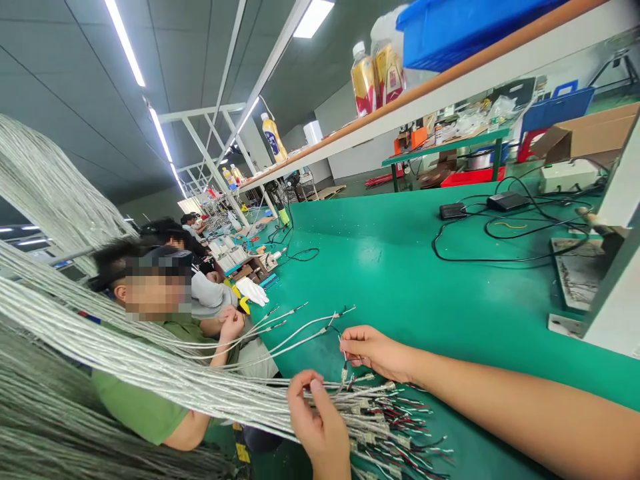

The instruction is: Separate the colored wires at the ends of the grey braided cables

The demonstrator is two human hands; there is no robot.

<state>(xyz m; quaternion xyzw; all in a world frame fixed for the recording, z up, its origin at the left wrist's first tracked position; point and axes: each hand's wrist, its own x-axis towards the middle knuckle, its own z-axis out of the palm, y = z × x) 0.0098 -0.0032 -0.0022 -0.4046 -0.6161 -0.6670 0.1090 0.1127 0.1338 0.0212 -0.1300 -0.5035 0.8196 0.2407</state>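
Along the near edge of the green bench (370,280), a fat bundle of pale cables (240,389) lay with its coloured wire ends (407,423) fanned out, I'd guess so each one was easy to reach while the long lengths trailed off left. A few looser cables (303,335) sat apart from the pile, maybe to stop them mixing in. The right hand (373,350) had thumb and fingertips pinched together on the thin leads (345,365) of one cable, just beyond the pile. The left hand (321,423) was right by the bundle, fingers curled, thumb near the index finger; couldn't tell if it had hold of anything. A co-worker's hand (233,325) showed near the looser cables.
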